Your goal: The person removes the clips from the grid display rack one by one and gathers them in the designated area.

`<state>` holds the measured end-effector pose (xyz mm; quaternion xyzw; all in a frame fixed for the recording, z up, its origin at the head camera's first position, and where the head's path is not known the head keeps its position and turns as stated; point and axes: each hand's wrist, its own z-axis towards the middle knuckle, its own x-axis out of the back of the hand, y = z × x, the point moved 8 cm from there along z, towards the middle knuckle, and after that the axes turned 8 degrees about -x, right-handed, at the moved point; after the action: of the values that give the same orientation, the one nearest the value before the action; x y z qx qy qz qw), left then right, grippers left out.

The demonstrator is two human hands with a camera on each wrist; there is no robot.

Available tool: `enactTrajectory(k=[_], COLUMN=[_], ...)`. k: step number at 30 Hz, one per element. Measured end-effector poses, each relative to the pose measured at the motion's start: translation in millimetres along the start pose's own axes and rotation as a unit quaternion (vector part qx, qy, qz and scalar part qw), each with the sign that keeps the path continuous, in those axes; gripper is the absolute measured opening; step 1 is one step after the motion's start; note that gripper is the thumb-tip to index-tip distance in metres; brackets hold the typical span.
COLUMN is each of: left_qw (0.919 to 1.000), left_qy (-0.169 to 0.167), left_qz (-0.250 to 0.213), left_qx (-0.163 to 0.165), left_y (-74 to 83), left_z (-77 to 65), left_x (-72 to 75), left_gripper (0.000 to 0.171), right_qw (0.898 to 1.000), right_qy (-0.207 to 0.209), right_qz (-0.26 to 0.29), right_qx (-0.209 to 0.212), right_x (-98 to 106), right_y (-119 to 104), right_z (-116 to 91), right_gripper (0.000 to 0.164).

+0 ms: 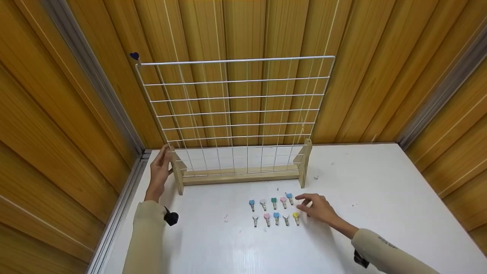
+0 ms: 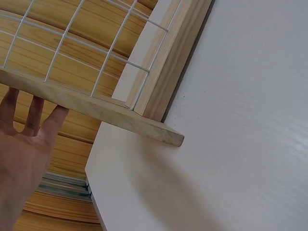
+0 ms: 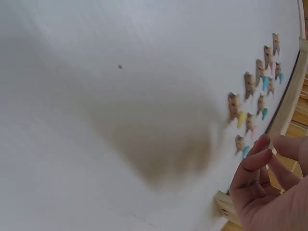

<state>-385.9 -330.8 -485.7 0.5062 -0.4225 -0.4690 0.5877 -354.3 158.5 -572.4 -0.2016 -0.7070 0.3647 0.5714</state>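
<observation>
A white wire grid (image 1: 247,111) stands upright in a wooden stand (image 1: 243,177). My left hand (image 1: 159,169) is at the stand's left upright; in the left wrist view its extended fingertips (image 2: 58,111) touch the wood from outside. Two rows of small clothespins with coloured hearts lie on the table. My right hand (image 1: 317,207) hovers just right of them, fingers loosely bent, thumb and forefinger apart. Nearest to it are a blue-heart clothespin (image 1: 290,198) and a yellow-heart clothespin (image 1: 296,218). A dark blue heart (image 1: 134,56) sits at the grid's top left corner.
The white table (image 1: 365,182) is bounded by wood-patterned panels (image 1: 380,76) at the back and both sides. A metal rail (image 1: 114,224) runs along the left edge. Small dark marks dot the tabletop.
</observation>
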Motion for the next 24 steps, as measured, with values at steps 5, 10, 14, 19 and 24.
enactTrajectory(k=[5,10,14,19,24], left_qw=[1.0000,0.9999,0.9996,0.9992,0.9987], left_qy=[0.002,0.010,0.020,0.034,0.040], left_qz=[-0.003,0.007,0.010,0.009,0.009], left_qx=[0.005,-0.008,-0.018,-0.019,-0.030], left_y=[-9.0,-23.6,-29.6,-35.5,-36.1], left_z=[3.4,11.7,12.3,8.8,8.9], left_x=[1.1,6.2,8.0,4.6,0.7], left_gripper=[0.058,0.059,0.060,0.058,0.056], right_qw=[0.998,0.992,0.981,0.973,0.972], right_qy=[-0.029,-0.019,-0.003,0.004,0.001], right_qz=[-0.025,-0.082,-0.109,-0.089,-0.031], right_qx=[0.040,0.096,0.158,0.212,0.232], right_x=[26.1,59.4,84.1,117.5,142.1], right_y=[-49.2,-133.0,-220.0,-327.4,-410.1], right_z=[19.3,38.5,50.9,57.5,74.0], right_gripper=[0.031,0.031,0.035,0.042,0.041])
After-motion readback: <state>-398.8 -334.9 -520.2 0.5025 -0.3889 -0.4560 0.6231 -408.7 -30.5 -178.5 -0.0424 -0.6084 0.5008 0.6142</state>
